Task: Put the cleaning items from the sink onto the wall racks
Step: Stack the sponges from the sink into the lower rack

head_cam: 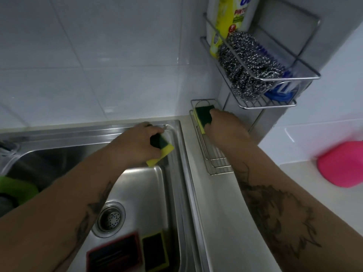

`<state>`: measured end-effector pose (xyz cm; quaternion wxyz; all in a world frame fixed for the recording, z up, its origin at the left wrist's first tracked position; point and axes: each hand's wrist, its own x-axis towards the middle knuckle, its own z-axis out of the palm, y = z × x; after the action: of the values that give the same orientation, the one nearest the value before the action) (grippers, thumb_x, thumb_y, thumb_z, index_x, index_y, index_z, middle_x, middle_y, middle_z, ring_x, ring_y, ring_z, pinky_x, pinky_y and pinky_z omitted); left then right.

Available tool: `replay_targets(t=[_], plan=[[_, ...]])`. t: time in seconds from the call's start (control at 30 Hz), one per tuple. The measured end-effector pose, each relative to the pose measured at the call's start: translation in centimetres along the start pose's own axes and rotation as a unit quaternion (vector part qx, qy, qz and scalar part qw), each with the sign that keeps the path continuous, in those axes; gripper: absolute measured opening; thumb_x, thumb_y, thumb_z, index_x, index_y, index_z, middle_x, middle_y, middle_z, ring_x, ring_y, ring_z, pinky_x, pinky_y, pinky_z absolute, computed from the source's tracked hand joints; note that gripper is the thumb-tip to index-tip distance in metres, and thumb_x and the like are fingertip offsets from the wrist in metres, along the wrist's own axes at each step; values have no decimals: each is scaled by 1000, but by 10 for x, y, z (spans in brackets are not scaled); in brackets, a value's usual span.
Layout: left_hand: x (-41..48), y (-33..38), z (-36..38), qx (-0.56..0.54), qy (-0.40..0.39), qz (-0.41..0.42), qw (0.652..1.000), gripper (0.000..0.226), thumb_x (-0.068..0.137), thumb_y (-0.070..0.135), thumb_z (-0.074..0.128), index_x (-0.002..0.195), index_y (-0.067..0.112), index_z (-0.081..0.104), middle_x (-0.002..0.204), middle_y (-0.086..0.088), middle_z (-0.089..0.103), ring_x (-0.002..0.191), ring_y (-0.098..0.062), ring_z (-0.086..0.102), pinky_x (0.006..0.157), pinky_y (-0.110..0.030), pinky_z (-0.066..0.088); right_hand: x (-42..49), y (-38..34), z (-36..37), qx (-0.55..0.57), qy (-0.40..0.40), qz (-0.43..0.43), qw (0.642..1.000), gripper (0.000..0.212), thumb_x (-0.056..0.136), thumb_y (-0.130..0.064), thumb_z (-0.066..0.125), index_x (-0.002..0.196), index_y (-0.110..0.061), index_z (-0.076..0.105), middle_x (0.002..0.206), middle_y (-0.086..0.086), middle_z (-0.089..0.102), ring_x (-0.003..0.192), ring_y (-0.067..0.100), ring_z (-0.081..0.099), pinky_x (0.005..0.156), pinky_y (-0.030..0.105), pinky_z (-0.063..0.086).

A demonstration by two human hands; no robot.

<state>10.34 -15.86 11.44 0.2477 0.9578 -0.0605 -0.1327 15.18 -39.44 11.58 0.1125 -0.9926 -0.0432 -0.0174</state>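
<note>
My left hand [137, 143] is closed in a grip on a yellow sponge with a dark green scouring face [161, 151], holding it above the far right corner of the stainless steel sink basin [141, 185], clear of the basin floor. My right hand [225, 128] pinches a second yellow-and-green sponge [203, 116] between fingers and thumb, standing it on edge at the far end of the low wire rack [214, 163] that lies against the wall on the pale table [225, 222] just right of the sink. Two items lie on the basin floor near the round perforated drain [111, 218]: a red-rimmed rectangular pad with a dark face [114, 256] and, touching its right side, a yellow-edged sponge with a dark face [155, 251]. Above the low rack, a steel wire wall basket [275, 75] carries a coiled steel-wool scourer [245, 65], a blue brush [280, 89] partly hidden behind the scourer, and a yellow-and-white detergent bottle [227, 22] standing upright at its far end. A blurred bright pink object [341, 163] sits on the table at the right edge; a green item [17, 188] shows at the left edge of the sink.
</note>
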Motion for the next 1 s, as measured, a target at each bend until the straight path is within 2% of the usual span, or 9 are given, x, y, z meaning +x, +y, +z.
replay_targets(t=[0.1,0.2,0.37,0.47,0.6,0.7,0.77,0.87,1.0], plan=[[19,28,-5,-25,32,53,998,73,67,38,68,138,29,51,131,1,49,118,-22,52,95,-30,43,-55,3,7,69,54,-4,996,38,93,-32,47,120,-7,55,110,17,63,100,34,59,75,34,46],[46,60,-5,-16,48,104,993,70,77,27,71,142,28,46,142,-5,42,127,-25,46,92,-25,36,-96,16,27,87,70,-15,994,57,90,-45,43,129,-5,52,126,18,59,116,36,53,94,41,47],[88,92,1,42,46,138,988,77,73,30,70,145,30,43,156,-14,28,139,-31,35,107,-27,31,-115,36,61,-5,60,-41,997,63,93,-56,40,131,-6,52,134,14,57,126,33,48,111,45,34],[111,99,6,47,31,149,987,80,68,39,65,145,31,44,156,-16,30,141,-29,33,114,-34,33,-117,38,69,-29,76,-47,996,63,92,-50,46,135,-5,48,140,16,52,133,33,43,116,45,25],[138,104,17,81,14,141,987,68,81,31,66,145,25,43,151,-17,38,135,-31,40,107,-32,36,-117,36,75,-35,97,-40,994,64,86,-39,54,138,-4,46,144,16,48,138,32,37,118,44,17],[151,102,26,123,1,144,982,74,85,34,62,151,31,30,158,-12,25,140,-31,32,110,-32,33,-116,35,79,-23,113,-33,993,64,84,-37,57,138,-4,47,142,15,49,138,32,37,119,43,16],[159,96,35,173,-7,142,975,75,88,42,57,153,35,21,163,-9,13,146,-31,19,117,-40,26,-116,34,81,-19,122,-29,992,64,83,-37,58,137,-4,47,141,15,50,137,32,37,119,44,18],[167,88,53,221,-18,132,966,70,93,49,43,153,39,9,164,-6,-6,150,-28,-5,117,-60,5,-115,33,84,-19,132,-24,991,63,84,-37,57,136,-4,48,141,15,51,137,32,38,118,46,20],[175,81,62,225,-13,135,965,66,94,51,31,153,40,3,164,-2,-12,149,-25,-16,113,-65,-5,-114,32,87,-26,141,-20,990,63,84,-38,57,136,-4,48,140,14,51,136,31,39,119,45,18]])
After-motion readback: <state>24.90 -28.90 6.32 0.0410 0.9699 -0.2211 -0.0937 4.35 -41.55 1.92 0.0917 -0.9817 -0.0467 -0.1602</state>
